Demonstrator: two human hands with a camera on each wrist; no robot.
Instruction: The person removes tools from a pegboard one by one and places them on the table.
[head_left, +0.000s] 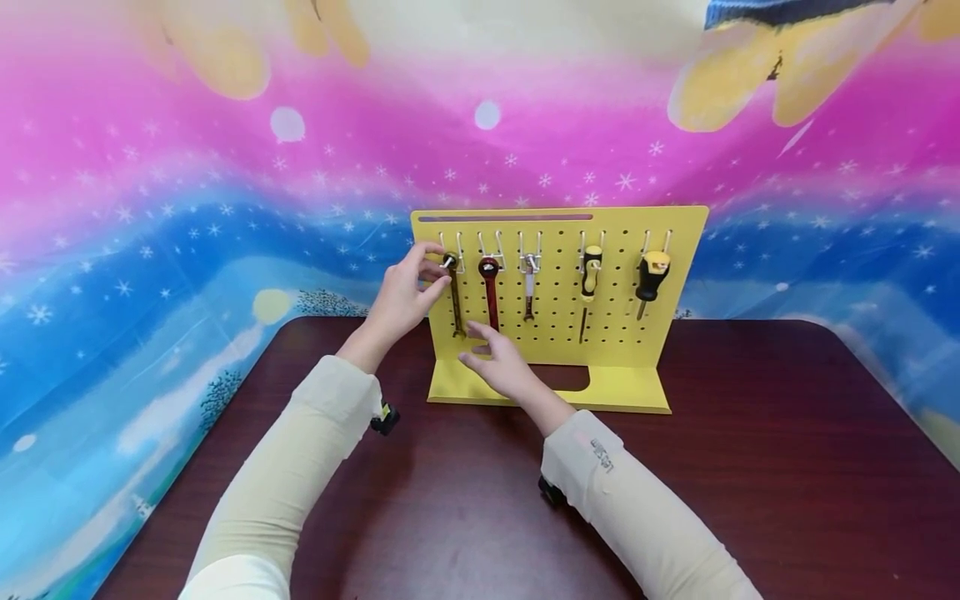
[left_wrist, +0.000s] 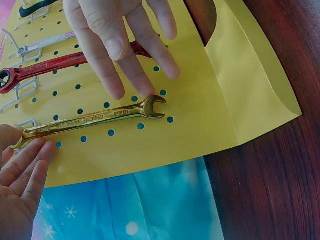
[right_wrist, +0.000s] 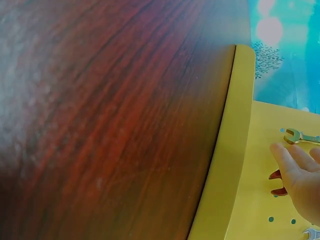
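Observation:
A gold combination wrench (left_wrist: 90, 120) hangs upright at the left end of the yellow pegboard (head_left: 465, 379). My left hand (head_left: 401, 296) is at its ring end, bent fingers right at the ring and the thumb standing apart from them. In the left wrist view, a fingertip (left_wrist: 10, 136) overlaps that ring. My right hand (head_left: 506, 362) reaches up from below with its fingers spread, holding nothing, close to the wrench's open-jaw end. Behind it, a red wrench (head_left: 491, 292) hangs on the adjoining hook and is partly hidden by this hand in both wrist views.
Farther right on the board hang a small silver wrench (head_left: 529, 287), a slim yellow-and-black screwdriver (head_left: 591, 275) and a stubby screwdriver (head_left: 652, 275). The board stands on a dark wooden table (head_left: 450, 500), before a colourful cloth backdrop (head_left: 360, 167).

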